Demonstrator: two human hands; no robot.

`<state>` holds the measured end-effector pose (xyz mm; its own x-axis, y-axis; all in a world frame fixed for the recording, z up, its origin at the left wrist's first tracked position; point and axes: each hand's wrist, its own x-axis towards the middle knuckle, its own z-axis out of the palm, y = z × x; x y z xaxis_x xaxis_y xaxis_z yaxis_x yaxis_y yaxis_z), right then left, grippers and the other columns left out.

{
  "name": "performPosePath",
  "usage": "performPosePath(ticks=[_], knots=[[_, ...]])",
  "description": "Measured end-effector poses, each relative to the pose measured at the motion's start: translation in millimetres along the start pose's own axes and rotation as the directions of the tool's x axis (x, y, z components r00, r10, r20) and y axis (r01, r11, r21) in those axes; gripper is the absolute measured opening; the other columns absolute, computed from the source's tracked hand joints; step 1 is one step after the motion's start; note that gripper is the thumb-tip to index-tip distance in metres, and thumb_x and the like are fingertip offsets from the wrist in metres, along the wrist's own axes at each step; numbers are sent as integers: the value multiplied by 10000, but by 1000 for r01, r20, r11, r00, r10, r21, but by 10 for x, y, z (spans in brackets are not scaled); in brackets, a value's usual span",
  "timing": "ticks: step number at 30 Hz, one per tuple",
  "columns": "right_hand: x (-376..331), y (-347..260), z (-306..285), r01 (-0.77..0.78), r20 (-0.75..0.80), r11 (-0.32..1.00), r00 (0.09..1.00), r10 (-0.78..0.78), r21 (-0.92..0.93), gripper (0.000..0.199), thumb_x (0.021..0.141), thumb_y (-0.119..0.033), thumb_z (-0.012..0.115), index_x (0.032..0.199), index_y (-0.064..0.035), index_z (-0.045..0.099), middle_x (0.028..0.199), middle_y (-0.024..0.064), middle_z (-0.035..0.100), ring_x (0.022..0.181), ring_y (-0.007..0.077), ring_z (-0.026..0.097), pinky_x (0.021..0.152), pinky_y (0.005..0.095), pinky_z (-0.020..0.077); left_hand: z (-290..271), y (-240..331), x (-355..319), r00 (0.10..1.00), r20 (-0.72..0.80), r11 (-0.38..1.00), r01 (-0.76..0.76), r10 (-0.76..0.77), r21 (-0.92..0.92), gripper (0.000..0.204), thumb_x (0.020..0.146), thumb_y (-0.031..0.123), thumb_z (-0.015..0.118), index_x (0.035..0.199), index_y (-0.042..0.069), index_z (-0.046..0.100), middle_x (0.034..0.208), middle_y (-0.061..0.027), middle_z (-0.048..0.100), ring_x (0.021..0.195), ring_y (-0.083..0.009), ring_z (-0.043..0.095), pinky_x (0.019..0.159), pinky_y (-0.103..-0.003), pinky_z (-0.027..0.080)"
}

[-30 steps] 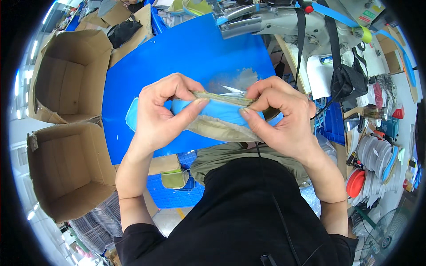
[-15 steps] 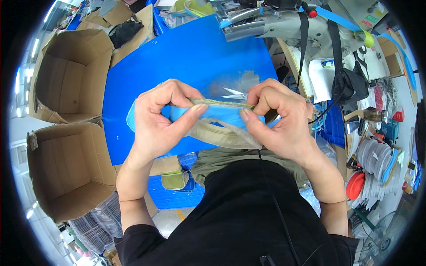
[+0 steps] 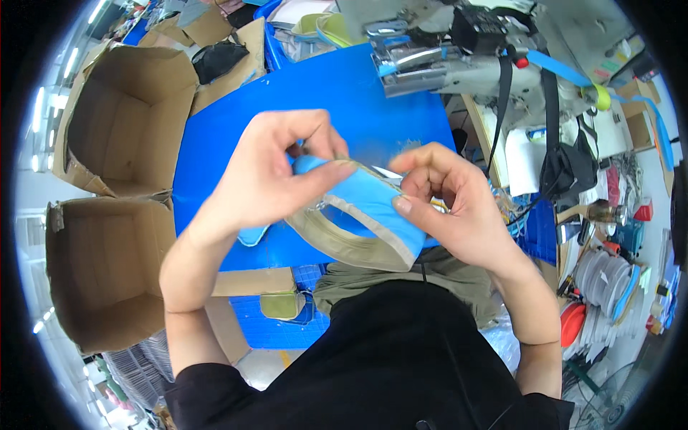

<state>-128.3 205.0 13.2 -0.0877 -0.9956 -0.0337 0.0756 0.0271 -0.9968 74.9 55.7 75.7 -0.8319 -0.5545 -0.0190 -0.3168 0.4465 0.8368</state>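
Both hands pinch a sewn fabric piece (image 3: 369,199), bright blue with khaki edging that bends into an open loop. My left hand (image 3: 279,168) is closed on its upper left end, thumb lying along the seam. At the right end my right hand (image 3: 451,204) presses its thumb on the blue face, with the other fingers curled. A bit of the silver blades of small scissors (image 3: 387,173) shows beside my right fingers; whether that hand holds them I cannot tell. Under the hands lies a blue tabletop (image 3: 222,158).
Two open cardboard boxes (image 3: 188,97) (image 3: 163,251) stand at the left. A sewing machine (image 3: 444,72) reaches over the table's far right, with a black pouch (image 3: 570,168) hanging near it. Flat reels (image 3: 602,272) are stacked at the right. A khaki fabric piece (image 3: 282,305) lies below the table's near edge.
The fabric piece has turned from level to slanting down to the right, and its blue face shows more. My left hand has risen; my right hand has moved slightly lower. The scissors are more hidden.
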Motion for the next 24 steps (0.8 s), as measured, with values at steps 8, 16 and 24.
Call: performPosePath(ticks=[8, 16, 24], knots=[[335, 135, -72, -209, 170, 897, 973, 153, 389, 267, 974, -53, 685, 1218, 56, 683, 1013, 50, 743, 885, 62, 673, 784, 223, 533, -366, -303, 835, 946, 324, 994, 48, -13, -99, 263, 815, 72, 821, 714, 50, 579, 854, -38, 689, 820, -72, 614, 702, -230, 450], [664, 266, -99, -229, 85, 762, 971, 224, 606, 293, 955, -50, 696, 1224, 65, 671, 1084, 124, 738, 939, 143, 712, 828, 296, 584, -509, -663, 1333, 930, 367, 968, 81, 13, -239, 225, 855, 132, 824, 963, -16, 694, 882, -37, 732, 811, -76, 655, 727, -245, 504], [795, 242, -167, -211, 57, 742, 972, 227, 636, 348, 947, -81, 704, 1260, 63, 658, 1105, 138, 739, 936, 161, 723, 837, 304, 590, -559, -669, 1491, 944, 328, 947, 137, -36, -289, 332, 895, 97, 781, 1183, -44, 695, 1013, -67, 757, 884, -99, 691, 784, -252, 550]])
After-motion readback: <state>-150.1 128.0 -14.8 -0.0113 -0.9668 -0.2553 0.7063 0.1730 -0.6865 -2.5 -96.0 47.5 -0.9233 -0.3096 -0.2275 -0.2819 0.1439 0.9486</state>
